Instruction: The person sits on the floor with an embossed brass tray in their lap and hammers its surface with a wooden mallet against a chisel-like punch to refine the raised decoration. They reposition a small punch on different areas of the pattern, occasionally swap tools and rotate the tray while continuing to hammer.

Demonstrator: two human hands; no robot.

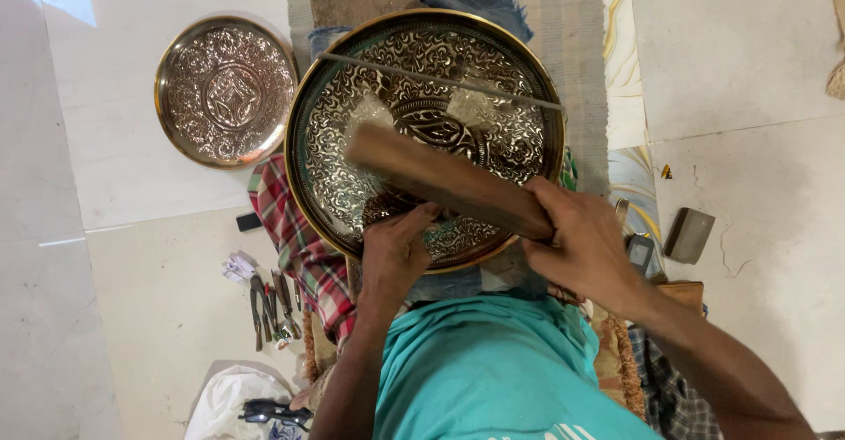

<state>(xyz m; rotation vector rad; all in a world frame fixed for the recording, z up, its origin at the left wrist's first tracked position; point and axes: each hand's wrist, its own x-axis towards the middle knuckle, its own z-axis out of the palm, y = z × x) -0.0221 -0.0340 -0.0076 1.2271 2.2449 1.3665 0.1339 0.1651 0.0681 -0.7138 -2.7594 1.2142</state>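
A: While the right hand (585, 246) is wrapping its grip around a wooden block (444, 179), where is the big plate (422, 132) sitting?

B: It is lying in the centre of the frame, on cloth, its lower edge just above the person's teal shirt (484, 370). The block is slanting across its face, from centre-left down to the right, and the fingers are closing fully round the block's lower right end.

A: And the left hand (396, 251)?

B: It is pressing at the plate's lower rim, fingertips bunching together on the engraved metal. I cannot tell whether it is pinching a small tool there; anything in it is hidden.

A: What is crossing the top of the plate?

B: A thin rod (440, 79) is lying across the upper part, left to right.

A: Anything else around?

B: A smaller plate (226, 91) is resting on the floor in the upper left, well apart from the hands. A checked cloth (295, 238) is showing under the big plate's left edge, and small hand tools (271, 304) are lying at lower left. A dark flat block (689, 234) is sitting on the floor to the right.
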